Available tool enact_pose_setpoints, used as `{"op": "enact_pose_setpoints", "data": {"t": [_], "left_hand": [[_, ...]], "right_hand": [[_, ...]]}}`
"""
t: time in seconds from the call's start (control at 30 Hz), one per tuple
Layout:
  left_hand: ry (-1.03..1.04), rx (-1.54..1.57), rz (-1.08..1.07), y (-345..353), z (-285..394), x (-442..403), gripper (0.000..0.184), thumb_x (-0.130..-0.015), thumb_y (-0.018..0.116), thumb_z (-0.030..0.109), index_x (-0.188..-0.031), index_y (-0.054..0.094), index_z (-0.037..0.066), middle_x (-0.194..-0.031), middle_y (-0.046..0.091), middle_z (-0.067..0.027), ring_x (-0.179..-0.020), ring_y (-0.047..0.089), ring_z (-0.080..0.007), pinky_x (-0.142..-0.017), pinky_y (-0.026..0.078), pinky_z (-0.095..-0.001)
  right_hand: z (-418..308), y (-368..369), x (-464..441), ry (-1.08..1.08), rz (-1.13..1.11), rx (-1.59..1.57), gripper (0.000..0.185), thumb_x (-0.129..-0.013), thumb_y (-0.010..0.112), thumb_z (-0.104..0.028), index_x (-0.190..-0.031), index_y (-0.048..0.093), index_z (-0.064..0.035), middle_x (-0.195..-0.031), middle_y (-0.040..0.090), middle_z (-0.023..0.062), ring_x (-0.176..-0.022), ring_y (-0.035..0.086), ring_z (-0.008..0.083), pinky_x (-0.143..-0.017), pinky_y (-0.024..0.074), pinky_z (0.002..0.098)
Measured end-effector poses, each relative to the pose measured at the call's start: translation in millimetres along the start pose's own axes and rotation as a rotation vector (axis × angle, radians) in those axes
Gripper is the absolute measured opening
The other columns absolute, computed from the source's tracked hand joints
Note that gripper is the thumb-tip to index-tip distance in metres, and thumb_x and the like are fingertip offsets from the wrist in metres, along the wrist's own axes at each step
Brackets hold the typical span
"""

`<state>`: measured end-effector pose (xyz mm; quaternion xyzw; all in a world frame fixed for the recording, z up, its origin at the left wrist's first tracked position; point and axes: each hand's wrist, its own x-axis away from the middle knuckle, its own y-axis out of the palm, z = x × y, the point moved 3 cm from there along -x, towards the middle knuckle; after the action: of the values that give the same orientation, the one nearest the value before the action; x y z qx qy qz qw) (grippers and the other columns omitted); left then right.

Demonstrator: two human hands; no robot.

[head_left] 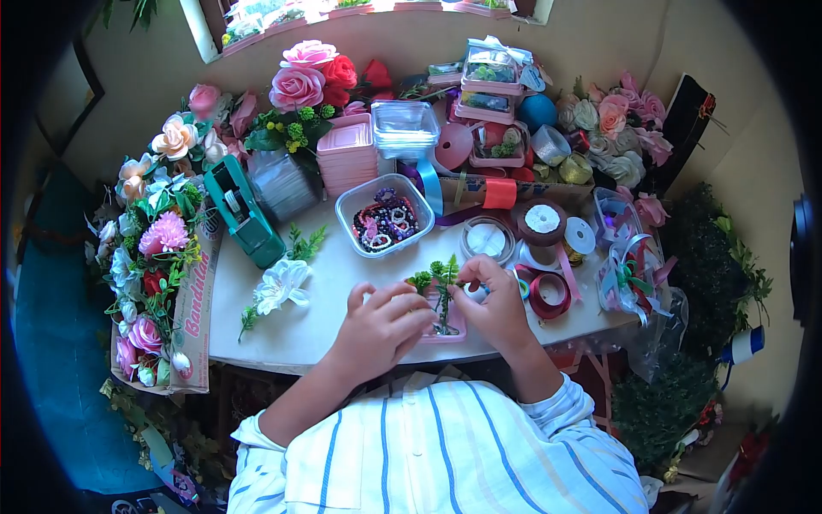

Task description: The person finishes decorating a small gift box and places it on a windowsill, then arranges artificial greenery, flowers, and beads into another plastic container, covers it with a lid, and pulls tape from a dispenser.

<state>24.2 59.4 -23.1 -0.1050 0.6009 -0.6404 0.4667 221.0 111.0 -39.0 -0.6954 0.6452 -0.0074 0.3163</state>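
An artificial green leaf sprig (444, 272) stands upright over a small pink plastic tray (452, 336) at the table's front edge. My right hand (497, 310) pinches the sprig's upper part from the right, thumb and index finger together. From the left, my left hand (384, 330) bends its fingers in against the sprig, with the outer fingers raised and apart. Its fingertips partly hide the stem and the tray's left side. Left of my hands lies a white fabric flower (282, 284) with green leaves. Behind the sprig, a clear plastic container (344, 214) holds beaded bracelets.
Ribbon rolls (549, 295) sit close to my right hand. A green tape dispenser (244, 210) stands at the left, beside a cardboard box (197, 321) of artificial flowers. Stacked pink trays (346, 154) and clear lids (405, 128) rise at the back.
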Motion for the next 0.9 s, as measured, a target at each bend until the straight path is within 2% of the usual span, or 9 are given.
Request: {"op": "enact_pose_setpoints", "data": {"t": [0.07,0.17,0.2,0.3,0.43,0.5,0.63,0.8,0.9], "left_hand": [[0.005,0.018,0.042,-7,-3,-18,0.026,-0.086,0.072,0.022,-0.112,0.069,0.016,-0.114,0.066,-0.0043,-0.115,0.059,-0.0231,-0.104,0.031,-0.0455],[-0.162,0.163,0.03,-2,-9,-41,0.048,-0.086,0.071,0.018,-0.131,0.056,0.008,-0.127,0.061,-0.013,-0.12,0.057,-0.032,-0.103,0.041,-0.0429],[-0.163,0.162,0.033,6,-12,-43,0.048,-0.086,0.071,0.018,-0.131,0.056,0.008,-0.127,0.061,-0.013,-0.12,0.057,-0.032,-0.103,0.041,-0.0429],[-0.26,0.298,-0.146,25,-19,-48,0.063,-0.083,0.073,0.018,-0.139,0.046,0.006,-0.13,0.058,-0.0175,-0.121,0.055,-0.0359,-0.103,0.043,-0.042],[-0.23,0.284,-0.125,21,-18,-51,0.06,-0.081,0.075,0.016,-0.133,0.048,0.005,-0.124,0.059,-0.017,-0.118,0.055,-0.0358,-0.101,0.044,-0.0414],[-0.272,0.362,-0.06,22,-18,-48,0.054,-0.079,0.076,0.015,-0.125,0.049,0.007,-0.117,0.057,-0.0133,-0.118,0.054,-0.0343,-0.101,0.04,-0.0444],[-0.226,0.394,0.003,25,-17,-42,0.054,-0.077,0.077,0.014,-0.122,0.049,0.009,-0.114,0.056,-0.0119,-0.115,0.054,-0.0329,-0.099,0.039,-0.0433],[-0.071,0.342,0.088,26,-14,-41,0.057,-0.076,0.076,0.011,-0.127,0.05,0.011,-0.121,0.056,-0.0122,-0.118,0.053,-0.0319,-0.103,0.036,-0.0446],[-0.081,0.294,0.048,25,-12,-44,0.061,-0.074,0.078,0.01,-0.129,0.052,0.012,-0.125,0.057,-0.0089,-0.122,0.051,-0.0318,-0.105,0.036,-0.0446]], "right_hand": [[1,1,1,-0.014,0.012,0.021,0.018,-0.076,0.073,-0.002,-0.087,0.06,-0.0021,-0.079,0.064,0.0072,-0.068,0.06,0.0144,-0.065,0.0472,0.0269],[-2,0,2,-0.05,0.043,0.062,0.017,-0.075,0.073,-0.002,-0.086,0.06,-0.0023,-0.079,0.065,0.0066,-0.068,0.06,0.0157,-0.066,0.0466,0.0288],[-4,0,4,-0.069,0.059,0.084,0.017,-0.074,0.073,-0.002,-0.086,0.061,-0.0026,-0.08,0.065,0.0063,-0.068,0.06,0.0164,-0.066,0.0463,0.0297],[-4,-1,7,-0.154,0.093,0.135,0.016,-0.073,0.072,-0.002,-0.085,0.063,-0.0045,-0.081,0.067,0.0056,-0.068,0.061,0.0189,-0.068,0.0445,0.0326],[-3,-2,11,-0.163,0.113,0.209,0.014,-0.073,0.071,-0.004,-0.085,0.065,-0.0067,-0.082,0.068,0.005,-0.069,0.061,0.0206,-0.071,0.0426,0.0353],[-5,-2,12,-0.106,0.126,0.255,0.012,-0.075,0.071,-0.008,-0.085,0.066,-0.0114,-0.082,0.068,0.002,-0.081,0.062,0.0225,-0.078,0.0379,0.0377],[-10,-1,11,-0.147,0.152,0.348,0.015,-0.074,0.072,-0.009,-0.088,0.069,-0.0117,-0.084,0.069,0.0022,-0.084,0.061,0.0228,-0.078,0.0374,0.0382],[-7,-1,10,-0.149,-0.011,0.373,0.019,-0.073,0.072,-0.008,-0.092,0.072,-0.0095,-0.084,0.07,0.0025,-0.089,0.059,0.0239,-0.084,0.0362,0.0409],[-10,-6,8,-0.117,-0.137,0.383,0.019,-0.074,0.071,-0.008,-0.093,0.073,-0.009,-0.089,0.068,0.0046,-0.094,0.058,0.0247,-0.086,0.0353,0.0422]]}}
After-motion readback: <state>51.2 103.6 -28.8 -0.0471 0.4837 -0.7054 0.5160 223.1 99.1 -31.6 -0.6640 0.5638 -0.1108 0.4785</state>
